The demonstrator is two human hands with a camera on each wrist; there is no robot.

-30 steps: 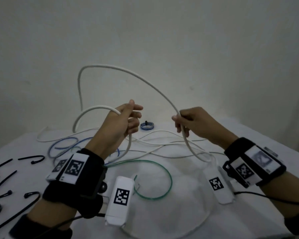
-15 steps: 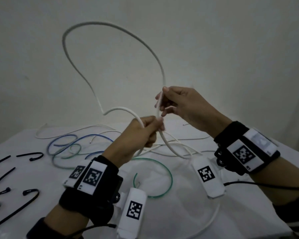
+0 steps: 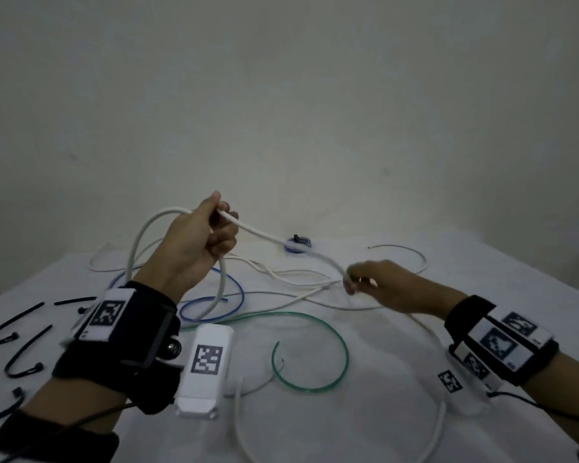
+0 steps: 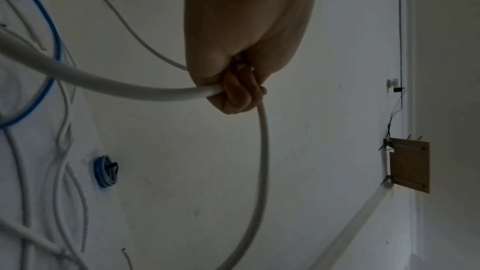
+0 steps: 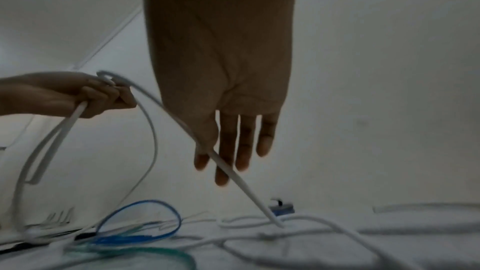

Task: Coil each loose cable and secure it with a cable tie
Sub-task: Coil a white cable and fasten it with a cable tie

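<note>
- White cable (image 3: pixel 258 232) is curled tight in the left hand (image 3: pixel 194 242) fingers (image 4: pixel 239 89), up above the counter (image 3: pixel 482 262).
- Right hand (image 3: pixel 381 285) fingers (image 5: pixel 241 147) are straight, only touching it.
- It looks bendy but springy; grab near the loop.

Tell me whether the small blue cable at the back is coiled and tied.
Coiled and tied: the blue coil lies as a tight ring on the table, a black tie cinched around it.

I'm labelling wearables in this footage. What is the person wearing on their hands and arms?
Both hands are bare: left hand, right hand. Each wrist carries a black band with white square-patterned marker tags, plus a white box bearing another marker. The right wristband has several tags. Thin black cables trail from the units. A dark sleeve covers the left forearm.
</note>
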